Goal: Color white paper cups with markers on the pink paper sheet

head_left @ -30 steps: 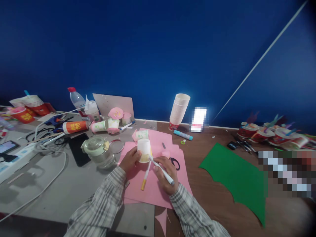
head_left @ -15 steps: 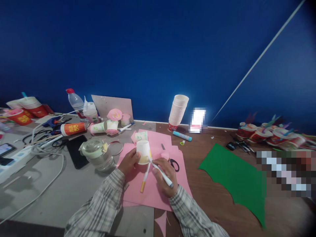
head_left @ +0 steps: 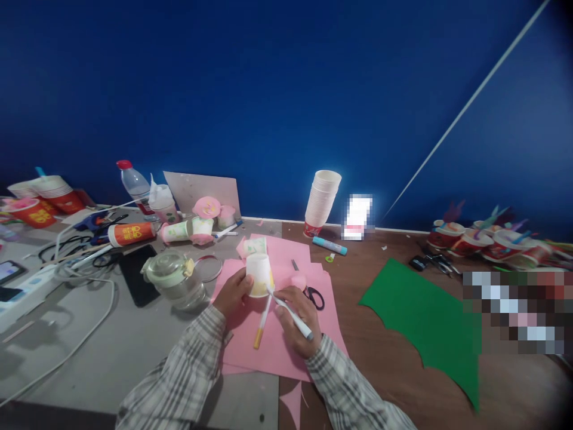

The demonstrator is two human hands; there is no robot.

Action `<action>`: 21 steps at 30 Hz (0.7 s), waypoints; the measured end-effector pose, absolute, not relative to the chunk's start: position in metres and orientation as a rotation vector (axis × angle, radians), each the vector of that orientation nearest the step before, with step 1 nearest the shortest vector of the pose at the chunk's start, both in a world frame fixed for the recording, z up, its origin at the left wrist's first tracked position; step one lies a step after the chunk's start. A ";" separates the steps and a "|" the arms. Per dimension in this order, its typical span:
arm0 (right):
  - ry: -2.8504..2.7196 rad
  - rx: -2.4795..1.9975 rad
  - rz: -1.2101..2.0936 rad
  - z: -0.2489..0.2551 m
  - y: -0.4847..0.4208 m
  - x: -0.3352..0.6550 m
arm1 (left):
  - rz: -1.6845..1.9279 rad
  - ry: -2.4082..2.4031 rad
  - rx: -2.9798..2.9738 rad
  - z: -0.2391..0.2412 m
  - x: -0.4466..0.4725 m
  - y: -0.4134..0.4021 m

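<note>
My left hand [head_left: 235,292] is closed on the side of a white paper cup [head_left: 258,272], which is turned bottom up and carries yellow patches. Between the fingers of my right hand [head_left: 298,319] is a white marker with a grey end [head_left: 299,321]; its tip meets the lower right of the cup's wall. Below the cup, a white marker with a yellow-brown end [head_left: 258,334] lies on pink paper sheets [head_left: 286,358]. Black-handled scissors [head_left: 315,298] rest on the sheets, partly hidden by my right hand. Behind the cup lies another cup with green print [head_left: 254,246].
A lidded glass jar [head_left: 176,283] and a black phone [head_left: 138,275] stand left. A tall cup stack [head_left: 323,203] and a blue glue stick [head_left: 330,245] are behind. Green sheet [head_left: 421,325] lies right, near red cups [head_left: 474,242]. Cables and a power strip [head_left: 27,295] are far left.
The view has shifted very slightly. Both hands keep nearly the same pose, with the marker tip still against the cup.
</note>
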State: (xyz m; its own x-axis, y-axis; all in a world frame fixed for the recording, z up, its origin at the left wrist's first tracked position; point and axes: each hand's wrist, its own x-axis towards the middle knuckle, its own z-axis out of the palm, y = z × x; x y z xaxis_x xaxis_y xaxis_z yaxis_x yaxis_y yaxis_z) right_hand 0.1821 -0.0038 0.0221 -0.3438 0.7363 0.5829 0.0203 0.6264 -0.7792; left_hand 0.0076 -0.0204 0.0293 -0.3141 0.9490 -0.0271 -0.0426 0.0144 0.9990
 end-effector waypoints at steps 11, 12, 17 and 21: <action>-1.798 -0.599 0.826 0.023 -0.004 0.183 | 1.540 1.265 0.890 0.041 0.017 -0.023; -1.801 -0.599 0.824 0.022 -0.004 0.183 | 1.545 1.241 0.877 0.042 0.018 -0.024; -1.792 -0.599 0.823 0.021 -0.004 0.183 | 1.547 1.229 0.868 0.042 0.018 -0.024; -1.795 -0.602 0.830 0.021 -0.003 0.183 | 1.502 1.279 0.926 0.035 0.013 -0.023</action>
State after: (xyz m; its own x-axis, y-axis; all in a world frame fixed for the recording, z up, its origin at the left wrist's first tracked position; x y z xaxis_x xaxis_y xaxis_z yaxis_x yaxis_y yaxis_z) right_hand 0.1834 -0.0035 0.0211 -0.3514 0.7261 0.5910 0.0200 0.6369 -0.7707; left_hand 0.0133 -0.0226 0.0352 -0.2879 0.9574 -0.0213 -0.1731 -0.0302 0.9844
